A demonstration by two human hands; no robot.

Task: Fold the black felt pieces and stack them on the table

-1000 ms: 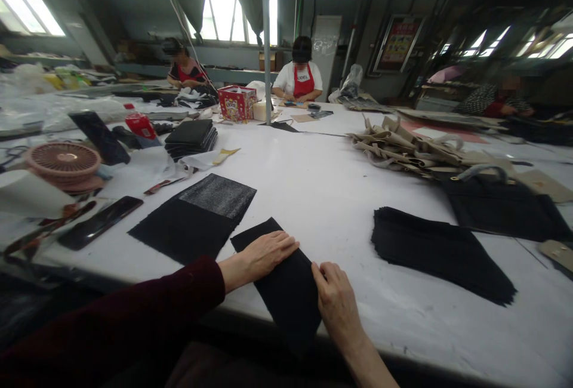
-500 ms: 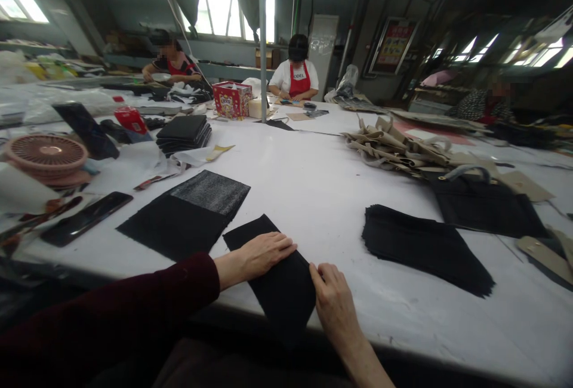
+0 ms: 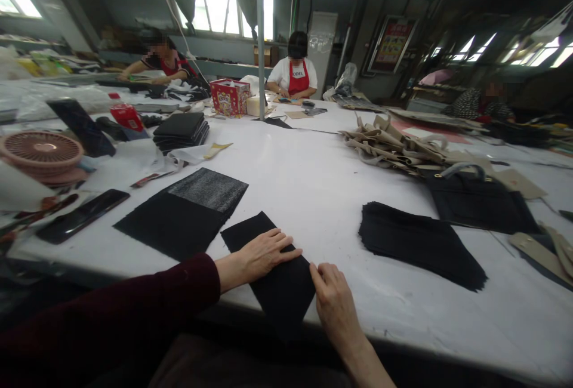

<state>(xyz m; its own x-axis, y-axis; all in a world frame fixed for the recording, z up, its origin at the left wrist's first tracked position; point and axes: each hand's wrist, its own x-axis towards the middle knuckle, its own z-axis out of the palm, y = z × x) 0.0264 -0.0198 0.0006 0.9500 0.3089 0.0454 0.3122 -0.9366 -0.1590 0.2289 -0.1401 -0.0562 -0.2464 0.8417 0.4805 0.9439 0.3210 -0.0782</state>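
Black fabric piece (image 3: 280, 283) at the near edge of the table (image 3: 313, 197), lower corner overhanging. Left hand (image 3: 262, 253) lies flat on it, fingers straight and close together, apparently pinning it. Right hand (image 3: 333, 304) curls at the cloth's right edge; whether it pinches cannot be told. The overhanging corner is lost in shadow.

Wears a long, dark maroon sleeve (image 3: 134, 310) on the left arm, plain, ending in a simple cuff at the wrist; leaves the left hand (image 3: 264, 252) bare beyond it; shows the right hand (image 3: 335, 304) bare likewise, forearm uncovered; has dark clothing (image 3: 233, 367) below both arms, too dim to detail.
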